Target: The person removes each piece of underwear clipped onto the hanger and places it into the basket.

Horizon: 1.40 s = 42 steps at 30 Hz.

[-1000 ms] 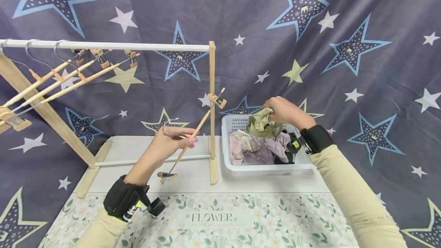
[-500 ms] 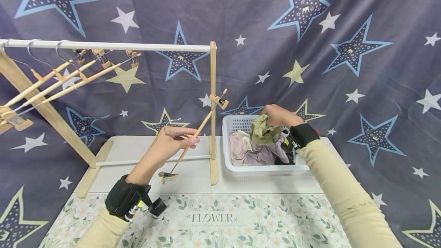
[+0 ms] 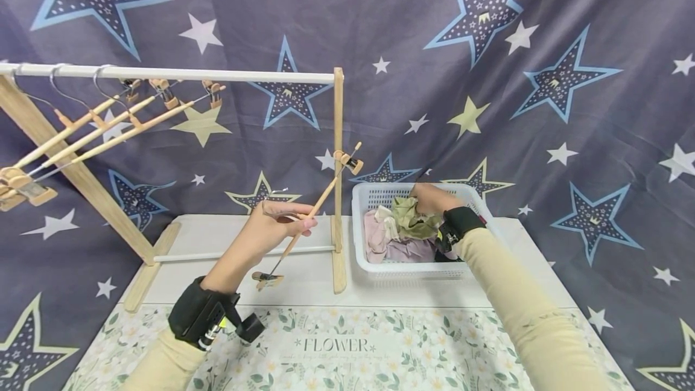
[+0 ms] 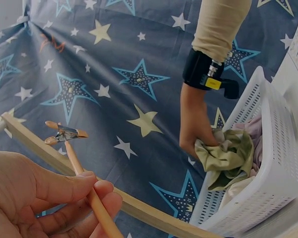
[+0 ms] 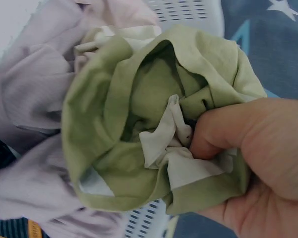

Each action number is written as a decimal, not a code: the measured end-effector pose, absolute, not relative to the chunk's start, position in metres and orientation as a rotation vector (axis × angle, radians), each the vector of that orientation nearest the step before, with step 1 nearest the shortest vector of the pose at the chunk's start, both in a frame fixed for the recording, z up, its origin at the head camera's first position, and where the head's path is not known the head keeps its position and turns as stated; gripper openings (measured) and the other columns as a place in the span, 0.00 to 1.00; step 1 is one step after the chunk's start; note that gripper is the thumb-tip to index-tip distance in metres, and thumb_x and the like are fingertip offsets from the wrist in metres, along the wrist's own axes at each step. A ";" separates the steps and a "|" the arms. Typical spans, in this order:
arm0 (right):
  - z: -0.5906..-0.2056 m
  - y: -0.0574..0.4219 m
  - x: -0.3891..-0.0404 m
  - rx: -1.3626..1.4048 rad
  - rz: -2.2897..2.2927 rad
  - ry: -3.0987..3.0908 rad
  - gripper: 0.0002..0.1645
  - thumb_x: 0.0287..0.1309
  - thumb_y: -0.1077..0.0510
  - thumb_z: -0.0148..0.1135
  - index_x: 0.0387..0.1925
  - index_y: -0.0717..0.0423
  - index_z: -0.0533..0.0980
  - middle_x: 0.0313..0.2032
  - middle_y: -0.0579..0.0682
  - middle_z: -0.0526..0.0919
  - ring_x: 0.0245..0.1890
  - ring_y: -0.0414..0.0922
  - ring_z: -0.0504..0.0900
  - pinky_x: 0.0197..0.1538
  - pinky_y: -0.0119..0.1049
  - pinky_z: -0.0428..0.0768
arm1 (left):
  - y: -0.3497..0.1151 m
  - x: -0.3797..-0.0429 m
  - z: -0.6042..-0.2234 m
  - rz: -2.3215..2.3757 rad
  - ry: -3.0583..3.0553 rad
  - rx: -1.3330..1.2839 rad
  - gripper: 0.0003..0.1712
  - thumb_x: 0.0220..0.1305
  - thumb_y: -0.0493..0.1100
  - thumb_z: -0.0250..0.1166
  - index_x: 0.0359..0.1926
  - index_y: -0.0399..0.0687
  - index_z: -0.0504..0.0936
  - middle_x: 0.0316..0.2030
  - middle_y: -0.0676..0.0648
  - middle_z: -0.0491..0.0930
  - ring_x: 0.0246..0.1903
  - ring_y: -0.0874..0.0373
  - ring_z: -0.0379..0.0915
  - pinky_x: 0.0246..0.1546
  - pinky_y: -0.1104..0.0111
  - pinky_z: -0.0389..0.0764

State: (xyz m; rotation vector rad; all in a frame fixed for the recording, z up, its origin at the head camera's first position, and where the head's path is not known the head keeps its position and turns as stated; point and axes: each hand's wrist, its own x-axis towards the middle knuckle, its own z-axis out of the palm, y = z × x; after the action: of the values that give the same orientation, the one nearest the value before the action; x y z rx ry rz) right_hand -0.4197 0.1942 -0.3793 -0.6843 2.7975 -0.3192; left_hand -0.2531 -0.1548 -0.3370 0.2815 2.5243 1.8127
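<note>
My left hand (image 3: 274, 227) pinches a wooden clip hanger (image 3: 324, 197) by its bar. The hanger slants, one clip (image 3: 352, 163) up at the right and the other (image 3: 268, 279) down at the left. In the left wrist view, thumb and fingers close round the bar (image 4: 99, 210). My right hand (image 3: 432, 200) grips a crumpled olive-green garment (image 3: 408, 220) at the white laundry basket (image 3: 374, 268). The right wrist view shows the thumb pressed inside the garment's folded opening (image 5: 154, 94), beside a white label (image 5: 161, 136). Its exact kind is unclear.
Mauve (image 3: 409, 251), pink (image 3: 373, 240) and dark clothes lie in the basket. A wooden rack with a white rail (image 3: 228, 74) stands left, its post (image 3: 338, 222) close to the hanger. Several clip hangers (image 3: 108, 131) hang from the rail. A star-patterned curtain (image 3: 402, 107) stands behind.
My right hand has lowered the green garment from above the basket onto the clothes inside. The left hand and its hanger stay almost in place.
</note>
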 end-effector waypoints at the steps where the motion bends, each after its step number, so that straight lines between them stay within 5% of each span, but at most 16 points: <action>1: -0.382 0.194 -0.419 -0.681 -0.317 2.801 0.26 0.45 0.79 0.52 0.45 0.65 0.84 0.42 0.58 0.87 0.36 0.48 0.79 0.39 0.36 0.75 | -0.155 -0.253 -0.337 1.812 2.525 0.284 0.17 0.62 0.35 0.72 0.51 0.34 0.87 0.38 0.41 0.90 0.29 0.62 0.87 0.41 0.65 0.82; 9: -0.396 0.192 -0.421 -0.677 -0.351 2.830 0.15 0.45 0.80 0.54 0.27 0.60 0.77 0.27 0.50 0.76 0.29 0.45 0.70 0.35 0.36 0.70 | -0.154 -0.253 -0.338 1.811 2.527 0.292 0.16 0.62 0.36 0.72 0.51 0.35 0.87 0.38 0.40 0.90 0.29 0.62 0.87 0.41 0.65 0.82; 16: -0.403 0.193 -0.418 -0.584 -0.385 2.731 0.13 0.52 0.78 0.54 0.32 0.61 0.78 0.29 0.51 0.76 0.28 0.45 0.70 0.33 0.35 0.69 | -0.154 -0.253 -0.339 1.806 2.528 0.295 0.17 0.62 0.36 0.72 0.51 0.35 0.87 0.38 0.40 0.90 0.29 0.62 0.87 0.40 0.65 0.82; 22: -0.407 0.192 -0.418 -0.530 -0.309 2.649 0.12 0.57 0.72 0.54 0.27 0.53 0.70 0.24 0.47 0.66 0.26 0.43 0.67 0.32 0.34 0.67 | -0.153 -0.252 -0.338 1.806 2.523 0.292 0.17 0.62 0.36 0.72 0.51 0.35 0.87 0.37 0.42 0.91 0.30 0.62 0.87 0.41 0.65 0.82; 35: -0.414 0.192 -0.422 -0.490 -0.244 2.591 0.13 0.55 0.68 0.55 0.44 0.59 0.76 0.38 0.52 0.75 0.37 0.47 0.71 0.39 0.38 0.70 | -0.153 -0.251 -0.339 1.821 2.501 0.293 0.17 0.63 0.36 0.72 0.52 0.34 0.86 0.37 0.41 0.91 0.29 0.63 0.86 0.40 0.66 0.82; 42: -0.413 0.192 -0.421 -0.486 -0.290 2.568 0.09 0.54 0.70 0.54 0.33 0.53 0.71 0.30 0.49 0.69 0.31 0.44 0.68 0.34 0.36 0.67 | -0.155 -0.249 -0.337 1.821 2.516 0.310 0.17 0.63 0.36 0.72 0.52 0.33 0.86 0.38 0.39 0.90 0.29 0.63 0.86 0.41 0.65 0.82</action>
State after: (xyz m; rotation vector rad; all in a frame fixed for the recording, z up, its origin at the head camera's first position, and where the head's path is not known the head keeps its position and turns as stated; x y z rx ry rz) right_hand -0.4211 0.1923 -0.4132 -0.4863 2.5678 -0.2901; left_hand -0.2494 -0.1546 -0.3370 0.3105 2.5162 1.8207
